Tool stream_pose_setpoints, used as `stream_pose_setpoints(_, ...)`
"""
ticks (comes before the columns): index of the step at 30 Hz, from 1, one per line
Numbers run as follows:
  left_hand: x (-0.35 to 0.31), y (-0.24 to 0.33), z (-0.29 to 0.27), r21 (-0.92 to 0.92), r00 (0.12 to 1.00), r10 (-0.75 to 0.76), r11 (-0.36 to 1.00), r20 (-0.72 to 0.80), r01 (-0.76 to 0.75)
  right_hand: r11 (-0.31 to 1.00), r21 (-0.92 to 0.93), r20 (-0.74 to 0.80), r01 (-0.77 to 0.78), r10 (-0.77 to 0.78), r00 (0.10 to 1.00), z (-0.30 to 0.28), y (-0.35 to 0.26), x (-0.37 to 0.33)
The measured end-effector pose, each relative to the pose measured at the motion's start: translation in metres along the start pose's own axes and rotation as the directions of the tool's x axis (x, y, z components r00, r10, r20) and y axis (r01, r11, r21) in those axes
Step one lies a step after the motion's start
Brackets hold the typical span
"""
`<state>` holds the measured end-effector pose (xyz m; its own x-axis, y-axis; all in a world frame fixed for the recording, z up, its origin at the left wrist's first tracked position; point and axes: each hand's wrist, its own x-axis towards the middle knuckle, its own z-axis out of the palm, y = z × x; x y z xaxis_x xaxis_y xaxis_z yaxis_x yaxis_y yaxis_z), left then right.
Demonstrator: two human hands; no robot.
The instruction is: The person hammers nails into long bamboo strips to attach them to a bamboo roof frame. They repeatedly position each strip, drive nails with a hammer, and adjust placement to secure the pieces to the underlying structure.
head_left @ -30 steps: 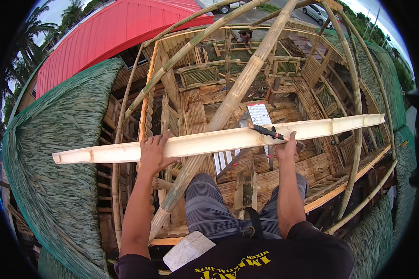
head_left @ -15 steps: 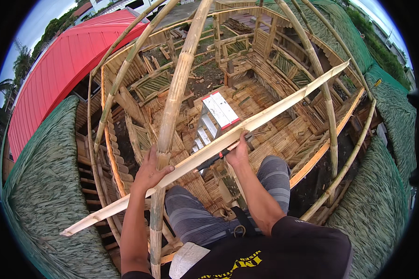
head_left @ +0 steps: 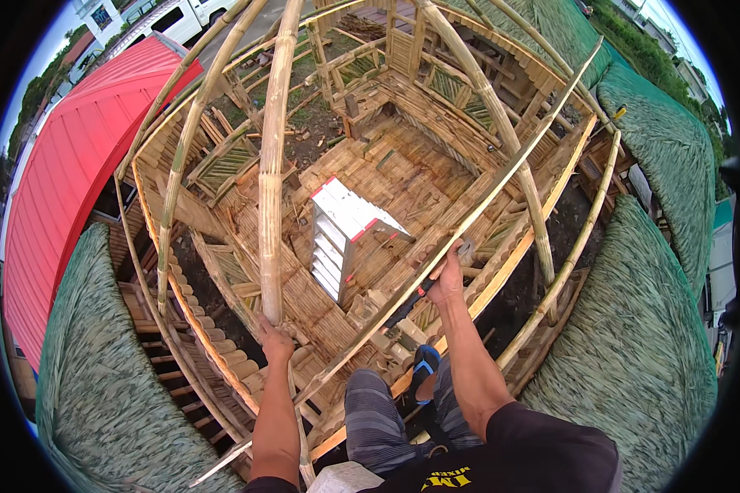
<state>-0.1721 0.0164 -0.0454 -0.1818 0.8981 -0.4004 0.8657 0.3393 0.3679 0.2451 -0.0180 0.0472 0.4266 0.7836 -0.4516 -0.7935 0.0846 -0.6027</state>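
My left hand (head_left: 276, 341) is closed around the lower part of an upright bamboo pole (head_left: 271, 189). My right hand (head_left: 447, 278) grips what looks like a hammer (head_left: 403, 310), with a black and red handle and a metal end partly hidden by the fingers. The same hand presses against a long split bamboo strip (head_left: 501, 178). This strip slants from the lower left, near my left forearm, up to the far right, crossing a curved bamboo rib, and shows mostly its narrow edge.
Below stands an aluminium stepladder (head_left: 335, 234) on a bamboo-slat floor (head_left: 378, 168). Curved bamboo ribs (head_left: 173, 181) surround me. My sandalled foot (head_left: 425, 361) is near an orange-edged beam (head_left: 501, 279). Green-netted thatch roofs (head_left: 633, 320) and a red metal roof (head_left: 82, 197) lie outside.
My left hand has come off the strip and moved down the pole. My right hand has shifted right, and the strip is steeper and turned on edge. The view has shifted.
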Motion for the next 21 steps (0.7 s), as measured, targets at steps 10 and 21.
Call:
stream_pose_setpoints(10,-0.002,0.034,-0.046,-0.137,0.998,-0.043,0.990,-0.037,0.037,0.898,-0.099,0.344,0.428,-0.373,0.862,0.149,-0.154,-0.034)
stream_pose_setpoints(21,-0.113,0.158,-0.239,-0.491,0.717,0.507,0.831,0.478,-0.261,0.676,-0.339,0.332,0.655,-0.565,0.755,0.322,-0.354,-0.068)
